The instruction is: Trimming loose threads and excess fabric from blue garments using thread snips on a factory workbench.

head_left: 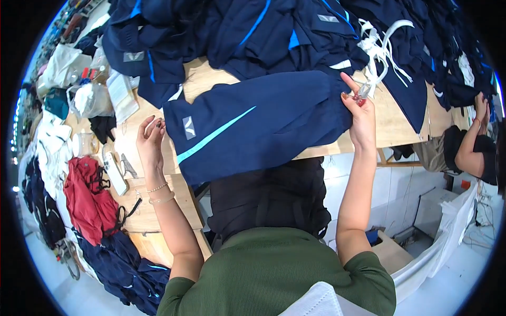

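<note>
At frame centre, navy shorts (253, 126) lie flat on the worktop (400, 126). Right hand (361, 113) pinches the waistband; left hand (150, 139) hovers loosely curled, empty, beside the hem. Straightening seems underway; folding would need both hands gripping.

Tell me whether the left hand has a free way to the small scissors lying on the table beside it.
Probably yes. The left hand hovers open at the shorts' hem, and the small scissors lie just below it on bare wooden table, nothing between them.
</note>
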A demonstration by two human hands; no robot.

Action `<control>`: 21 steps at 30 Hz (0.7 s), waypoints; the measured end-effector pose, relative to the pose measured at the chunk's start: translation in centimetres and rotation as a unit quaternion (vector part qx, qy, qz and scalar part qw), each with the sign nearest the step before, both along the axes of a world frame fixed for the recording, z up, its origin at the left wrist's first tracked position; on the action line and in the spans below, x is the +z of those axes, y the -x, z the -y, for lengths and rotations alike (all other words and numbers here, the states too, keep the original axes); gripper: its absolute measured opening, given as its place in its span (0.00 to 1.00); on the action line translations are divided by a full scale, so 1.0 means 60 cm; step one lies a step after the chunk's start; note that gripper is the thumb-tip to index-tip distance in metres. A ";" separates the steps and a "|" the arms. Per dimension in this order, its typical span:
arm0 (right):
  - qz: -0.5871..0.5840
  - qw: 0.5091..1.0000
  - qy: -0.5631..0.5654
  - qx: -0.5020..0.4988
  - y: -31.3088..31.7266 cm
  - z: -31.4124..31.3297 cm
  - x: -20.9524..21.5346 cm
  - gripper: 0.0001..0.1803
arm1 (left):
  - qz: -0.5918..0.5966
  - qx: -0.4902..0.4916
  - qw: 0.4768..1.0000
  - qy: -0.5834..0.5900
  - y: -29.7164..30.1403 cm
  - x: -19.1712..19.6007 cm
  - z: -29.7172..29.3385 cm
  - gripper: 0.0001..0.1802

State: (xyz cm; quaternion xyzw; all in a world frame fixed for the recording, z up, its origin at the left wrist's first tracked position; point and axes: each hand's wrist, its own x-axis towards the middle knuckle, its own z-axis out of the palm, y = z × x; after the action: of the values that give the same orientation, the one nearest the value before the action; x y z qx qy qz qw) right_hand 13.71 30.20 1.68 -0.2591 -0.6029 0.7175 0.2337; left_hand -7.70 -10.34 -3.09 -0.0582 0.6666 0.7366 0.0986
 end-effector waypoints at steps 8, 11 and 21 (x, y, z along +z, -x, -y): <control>0.003 0.999 0.001 -0.032 -0.006 0.004 0.005 0.24 | 0.069 -0.061 0.972 0.216 -0.048 -0.001 -0.014 0.14; -0.008 0.999 0.023 -0.032 -0.005 0.012 0.014 0.23 | 0.075 -0.134 0.949 0.274 -0.069 0.003 -0.001 0.14; -0.039 0.995 0.084 -0.023 -0.005 0.003 0.016 0.24 | -0.030 -0.162 0.881 0.443 -0.081 0.005 -0.001 0.12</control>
State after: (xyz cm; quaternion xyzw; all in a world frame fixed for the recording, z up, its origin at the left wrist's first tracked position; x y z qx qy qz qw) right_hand 14.03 30.01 2.64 -0.2640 -0.5249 0.7693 0.2510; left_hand -2.83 -10.25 -2.82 0.0346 0.9261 0.3397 0.1605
